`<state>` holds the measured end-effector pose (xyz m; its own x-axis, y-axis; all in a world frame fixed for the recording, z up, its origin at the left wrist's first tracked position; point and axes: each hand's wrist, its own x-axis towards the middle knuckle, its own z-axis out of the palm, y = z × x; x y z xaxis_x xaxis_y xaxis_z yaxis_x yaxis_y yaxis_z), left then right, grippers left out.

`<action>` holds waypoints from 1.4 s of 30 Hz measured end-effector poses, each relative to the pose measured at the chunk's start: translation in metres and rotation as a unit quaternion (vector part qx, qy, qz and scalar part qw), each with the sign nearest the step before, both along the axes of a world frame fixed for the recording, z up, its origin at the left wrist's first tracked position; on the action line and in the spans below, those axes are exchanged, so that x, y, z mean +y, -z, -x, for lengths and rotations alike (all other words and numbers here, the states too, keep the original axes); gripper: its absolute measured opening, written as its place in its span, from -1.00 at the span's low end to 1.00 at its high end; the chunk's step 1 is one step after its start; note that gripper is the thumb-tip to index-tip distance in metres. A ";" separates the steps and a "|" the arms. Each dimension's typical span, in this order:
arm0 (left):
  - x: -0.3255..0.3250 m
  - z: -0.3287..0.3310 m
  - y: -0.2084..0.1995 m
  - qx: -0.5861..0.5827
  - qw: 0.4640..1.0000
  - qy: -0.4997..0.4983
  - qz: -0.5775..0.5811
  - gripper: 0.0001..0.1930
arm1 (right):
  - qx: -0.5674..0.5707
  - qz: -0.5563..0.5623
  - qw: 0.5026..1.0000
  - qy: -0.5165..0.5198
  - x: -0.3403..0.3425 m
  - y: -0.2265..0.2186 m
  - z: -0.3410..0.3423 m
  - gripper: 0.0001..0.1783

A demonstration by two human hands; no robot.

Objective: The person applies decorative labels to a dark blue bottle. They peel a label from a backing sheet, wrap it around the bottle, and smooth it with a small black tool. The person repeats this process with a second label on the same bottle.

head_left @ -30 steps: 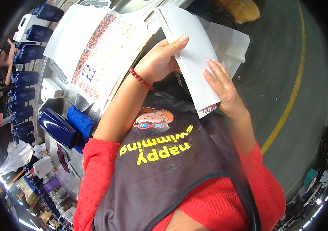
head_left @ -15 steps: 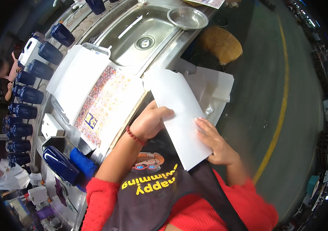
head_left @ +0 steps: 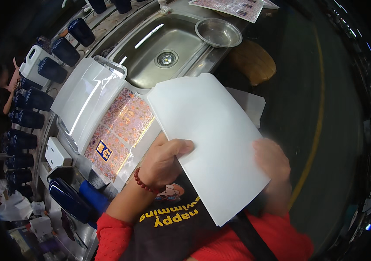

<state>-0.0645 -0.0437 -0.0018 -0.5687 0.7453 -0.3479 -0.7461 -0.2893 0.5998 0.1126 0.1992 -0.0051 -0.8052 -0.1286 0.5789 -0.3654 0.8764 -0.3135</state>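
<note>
A white sheet (head_left: 211,143), perhaps a thin stack, is tilted in front of my apron. My left hand (head_left: 163,160), with a red bead bracelet at the wrist, grips its left edge, thumb on top and fingers beneath. At the sheet's right edge is my right hand (head_left: 274,163), smeared by motion; its grip is unclear. Just left of the sheet, a flower-patterned pink and orange printed sheet (head_left: 126,117) with a dark blue label lies on the counter. Beside that, translucent white sheets (head_left: 87,89) rest over a tray.
A steel sink (head_left: 146,65) lies beyond, with a steel bowl (head_left: 218,33) on its right rim. Several dark blue jars (head_left: 28,117) line the left. Nearer are a blue container (head_left: 65,193) and blue cloth (head_left: 94,195). A stool (head_left: 255,63) stands right of the counter.
The white sheet now shows broader and lies flatter to view. My right hand has moved right and slightly down along its edge; my left hand keeps its hold, slightly lower.
</note>
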 end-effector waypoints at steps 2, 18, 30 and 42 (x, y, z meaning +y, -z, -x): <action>-0.001 0.002 -0.009 0.043 0.998 0.022 0.048 -0.49 | -0.010 -0.008 1.000 -0.002 0.008 -0.009 0.003 -0.62; -0.035 0.027 -0.031 0.140 0.956 -0.223 0.127 -0.49 | 0.076 0.028 0.996 -0.042 0.013 0.058 0.145 -0.59; -0.035 0.052 -0.026 0.129 0.953 -0.241 0.134 -0.47 | 0.104 0.013 0.990 -0.091 0.004 0.063 0.188 -0.78; -0.024 0.069 0.005 0.190 0.963 -0.131 -0.137 -0.14 | 0.042 0.226 0.972 0.050 0.009 0.069 0.173 -0.76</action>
<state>-0.1335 -0.0673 -0.0072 -0.7971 0.5935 0.1113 -0.3680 -0.6236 0.6897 -0.0600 0.2079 -0.0740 -0.7474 0.2314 0.6227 -0.3268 0.6881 -0.6479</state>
